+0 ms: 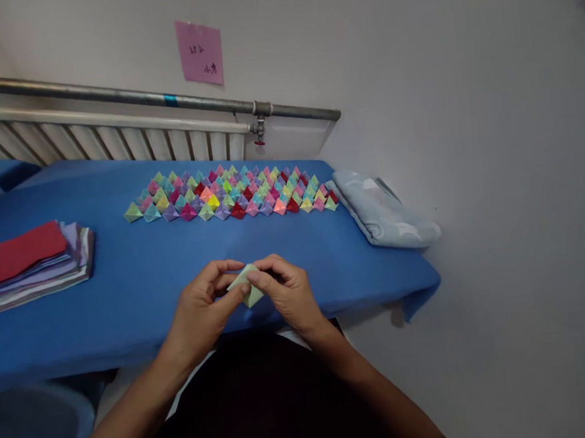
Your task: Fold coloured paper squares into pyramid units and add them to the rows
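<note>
At the far left of the frame the stack (22, 258) could slide askew if something brushed its loose edges; its flat, oblong sheets look matt, red on top with lilac and pale edges beneath. The cloth (121, 278) under it, plain blue and lightly wrinkled, could shift what lies on it if a dragging hand rucked it up. The shapes (244, 192), across the upper middle, might be knocked out of their close rows by a careless reach; they are small, peaked and many-coloured, with crisp folds. Left of centre, just below mid-height, the left hand (197, 319) pinches one side of the paper (254, 296), thumb in front and fingers curled behind. The paper, pale green, layered and pointed, is at the centre of the frame; uneven pressure could crease it crookedly, and a slack hold could let its layers spring apart. The right hand (294, 295) pinches the other side, its thumb lying over the face. At right the blanket (390, 215), soft, grey-blue and folded thick, could nudge the nearest shapes if pushed leftward
</note>
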Motion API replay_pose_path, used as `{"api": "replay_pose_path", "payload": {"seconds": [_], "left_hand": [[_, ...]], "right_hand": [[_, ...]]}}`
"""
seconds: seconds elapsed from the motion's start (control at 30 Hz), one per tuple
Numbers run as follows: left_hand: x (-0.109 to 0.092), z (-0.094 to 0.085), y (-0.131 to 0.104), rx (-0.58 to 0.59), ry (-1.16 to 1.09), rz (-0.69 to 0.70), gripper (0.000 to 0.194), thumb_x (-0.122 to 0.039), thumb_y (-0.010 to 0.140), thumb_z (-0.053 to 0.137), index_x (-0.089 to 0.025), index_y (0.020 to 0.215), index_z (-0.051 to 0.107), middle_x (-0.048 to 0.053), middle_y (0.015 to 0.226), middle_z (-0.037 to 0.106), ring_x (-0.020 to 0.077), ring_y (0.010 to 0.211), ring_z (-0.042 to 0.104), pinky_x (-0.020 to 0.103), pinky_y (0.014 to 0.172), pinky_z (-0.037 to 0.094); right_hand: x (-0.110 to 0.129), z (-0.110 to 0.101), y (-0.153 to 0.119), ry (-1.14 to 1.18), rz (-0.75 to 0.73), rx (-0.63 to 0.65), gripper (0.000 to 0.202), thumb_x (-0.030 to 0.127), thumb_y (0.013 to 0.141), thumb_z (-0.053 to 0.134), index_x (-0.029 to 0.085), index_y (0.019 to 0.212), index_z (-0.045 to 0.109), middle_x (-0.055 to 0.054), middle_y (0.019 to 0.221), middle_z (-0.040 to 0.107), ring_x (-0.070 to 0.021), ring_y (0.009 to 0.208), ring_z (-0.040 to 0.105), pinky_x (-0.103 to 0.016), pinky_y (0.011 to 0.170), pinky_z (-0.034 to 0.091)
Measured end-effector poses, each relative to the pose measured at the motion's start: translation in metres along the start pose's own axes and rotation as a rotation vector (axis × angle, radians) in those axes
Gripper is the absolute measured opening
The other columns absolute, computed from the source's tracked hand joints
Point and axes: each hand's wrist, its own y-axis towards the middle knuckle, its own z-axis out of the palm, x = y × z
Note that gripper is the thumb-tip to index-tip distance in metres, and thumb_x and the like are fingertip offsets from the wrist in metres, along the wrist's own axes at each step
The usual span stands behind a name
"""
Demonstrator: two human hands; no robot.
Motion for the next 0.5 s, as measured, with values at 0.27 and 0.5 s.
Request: {"api": "replay_pose_path", "payload": {"seconds": [0.27,0.5], "left_hand": [[0.0013,-0.0019,0.0037,0.1,0.102,0.007,0.028,-0.049,0.078,0.069,-0.023,0.07,0.072,-0.001,0.064,0.065,0.0137,0.06,0.056,0.025,0.059,0.047],[0.0001,-0.004,0.004,0.129,0.164,0.005,0.026,-0.048,0.076,0.068,-0.024,0.066,0.072,-0.001,0.062,0.065,0.0143,0.059,0.055,0.025,0.059,0.045]], "right_hand": [[0.0005,0.0009,-0.0032,0.029,0.019,-0.029,0.018,0.037,0.083,0.068,0.022,0.072,0.07,0.003,0.07,0.064,-0.0118,0.067,0.057,-0.025,0.066,0.05],[0.0062,0.0,-0.0017,0.082,0.086,-0.018,0.019,0.036,0.081,0.068,0.021,0.069,0.067,0.003,0.07,0.063,-0.0118,0.068,0.057,-0.025,0.067,0.048]]}}
